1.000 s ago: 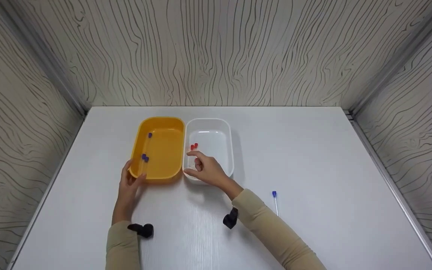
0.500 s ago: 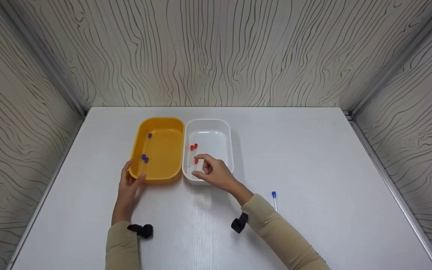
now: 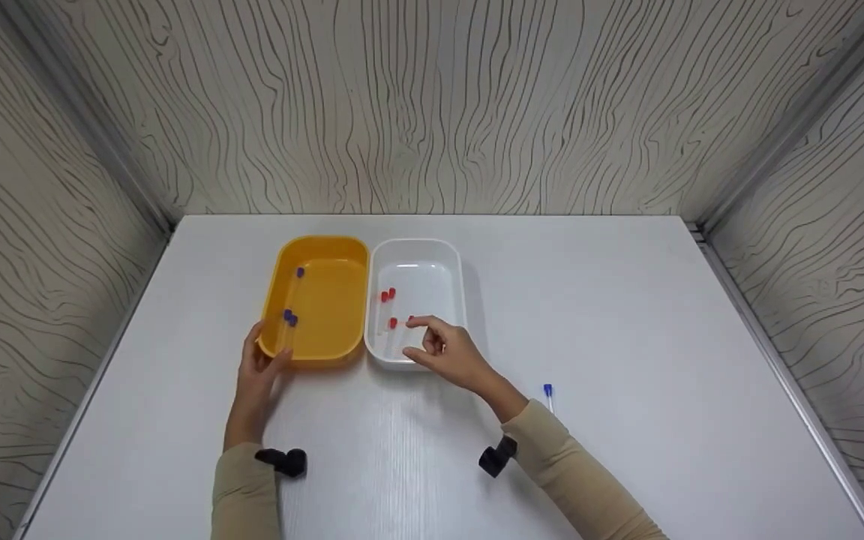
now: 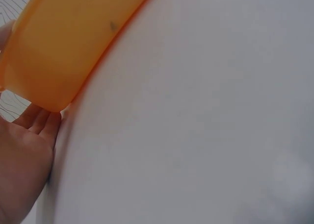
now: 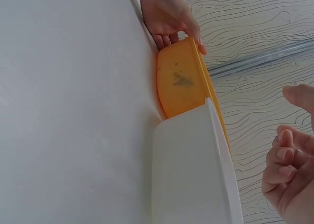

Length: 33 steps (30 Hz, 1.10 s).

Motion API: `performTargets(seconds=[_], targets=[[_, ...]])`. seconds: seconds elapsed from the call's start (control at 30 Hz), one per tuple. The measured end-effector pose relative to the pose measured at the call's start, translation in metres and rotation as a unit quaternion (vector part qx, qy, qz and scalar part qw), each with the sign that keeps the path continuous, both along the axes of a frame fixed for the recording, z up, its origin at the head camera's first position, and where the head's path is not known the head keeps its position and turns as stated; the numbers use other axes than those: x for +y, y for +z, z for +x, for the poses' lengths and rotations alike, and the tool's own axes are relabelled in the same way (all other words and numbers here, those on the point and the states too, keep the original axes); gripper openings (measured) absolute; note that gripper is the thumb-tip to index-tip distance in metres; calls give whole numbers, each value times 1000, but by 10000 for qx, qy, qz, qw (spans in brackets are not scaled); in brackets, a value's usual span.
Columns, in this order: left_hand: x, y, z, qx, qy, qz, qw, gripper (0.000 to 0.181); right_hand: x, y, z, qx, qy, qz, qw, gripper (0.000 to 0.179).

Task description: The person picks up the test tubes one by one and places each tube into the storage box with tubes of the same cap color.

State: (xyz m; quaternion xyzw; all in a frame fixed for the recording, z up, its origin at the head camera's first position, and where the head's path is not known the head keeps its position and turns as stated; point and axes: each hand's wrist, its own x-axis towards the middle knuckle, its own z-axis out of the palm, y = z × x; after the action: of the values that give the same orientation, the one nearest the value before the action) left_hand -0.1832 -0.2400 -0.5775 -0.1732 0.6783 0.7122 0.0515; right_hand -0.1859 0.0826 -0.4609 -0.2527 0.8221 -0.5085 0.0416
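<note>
In the head view my left hand [image 3: 258,379] grips the near left corner of a yellow tray [image 3: 334,346], thumb at the rim and fingers at the outer side. Inside lie several clear thin tubes with blue caps [image 3: 288,315]. My right hand [image 3: 451,356] hovers over the near right part of a white tray [image 3: 462,292]; its thumb and index finger stand apart with nothing between them, the other fingers curled. Thin clear tubes with red caps [image 3: 393,323] lie in the white tray, one cap partly hidden by the index finger. The right wrist view shows that hand [image 5: 294,170] beside both trays.
A thin tube with a blue cap [image 3: 548,390] lies on the white table [image 3: 627,322], right of the trays, its lower part hidden behind the right sleeve [image 3: 574,465]. The two trays stand side by side, touching. Wood-patterned walls [image 3: 432,105] enclose the table's back and sides.
My right hand has drawn back to the right and nearer to me across the white tray, uncovering more red caps. My left hand and both trays have stayed in place.
</note>
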Motion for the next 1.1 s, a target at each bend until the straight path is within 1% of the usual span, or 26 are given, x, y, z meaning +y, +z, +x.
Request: performTargets(seconds=[0.1, 0.2, 0.3, 0.43, 0.57, 0.67, 0.73, 0.9, 1.0, 1.1], targets=[[0, 0, 1, -29, -26, 24, 10000, 71, 7, 1, 2, -44, -34, 0, 10000, 33], [0, 0, 1, -35, -21, 34, 10000, 71, 13, -2, 2, -129, -92, 28, 9999, 34], [-1, -1, 0, -89, -10, 65, 9999, 71, 20, -16, -3, -171, -180, 51, 9997, 35], [-1, -2, 0, -67, 14, 108, 9999, 70, 31, -35, -9, -173, -318, 8, 9993, 35], [0, -2, 0, 36, 14, 14, 10000, 69, 42, -42, -8, -75, -311, -97, 9994, 36], [0, -1, 1, 75, 13, -57, 10000, 69, 49, -44, -7, 38, -280, -168, 9995, 37], [1, -1, 1, 59, 19, -25, 10000, 68, 54, -45, -6, 75, -307, -146, 9994, 37], [1, 0, 1, 82, 24, 29, 10000, 67, 65, -45, 0, 105, -497, 94, 9987, 37], [1, 0, 1, 66, 27, 41, 10000, 67, 71, -39, 6, 66, -577, 155, 9982, 38], [0, 0, 1, 41, 33, 35, 10000, 68, 77, -25, 14, -24, -611, 188, 9980, 37]])
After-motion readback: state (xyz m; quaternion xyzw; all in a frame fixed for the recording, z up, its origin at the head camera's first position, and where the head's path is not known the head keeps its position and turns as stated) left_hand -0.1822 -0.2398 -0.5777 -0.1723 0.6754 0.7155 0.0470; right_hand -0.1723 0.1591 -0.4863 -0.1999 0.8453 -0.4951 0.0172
